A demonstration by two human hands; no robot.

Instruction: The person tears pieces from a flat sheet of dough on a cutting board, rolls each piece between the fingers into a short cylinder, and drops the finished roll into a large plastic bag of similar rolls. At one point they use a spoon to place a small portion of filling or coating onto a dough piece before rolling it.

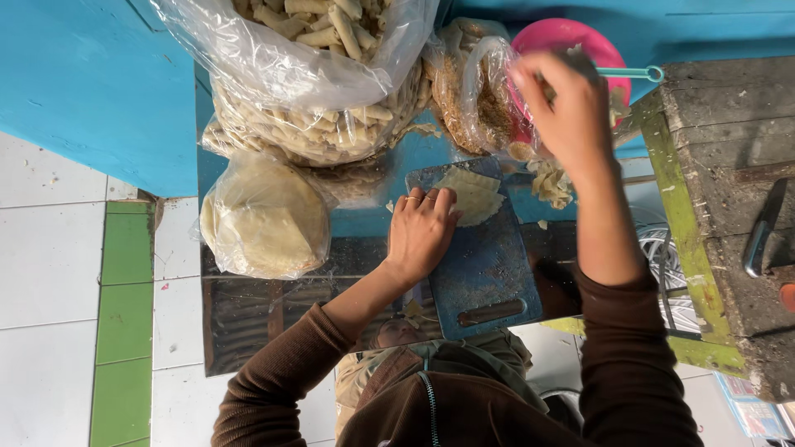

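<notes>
Blue board [484, 265], frame centre: your left hand [421, 232] lies flat, pinning the wrapper [474, 194]; your right hand [563, 108], upper right, pinches filling from the bag [484, 99].

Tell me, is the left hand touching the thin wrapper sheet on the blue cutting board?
Touching. The head view shows the left hand lying flat on the blue cutting board, its fingertips pressing on the pale wrapper sheet edge with no gap.

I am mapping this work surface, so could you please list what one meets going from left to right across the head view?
Clear plastic bag of flat round wrappers → left hand resting on the blue cutting board → right hand raised by the pink plastic bowl → weathered grey wooden bench.
</notes>
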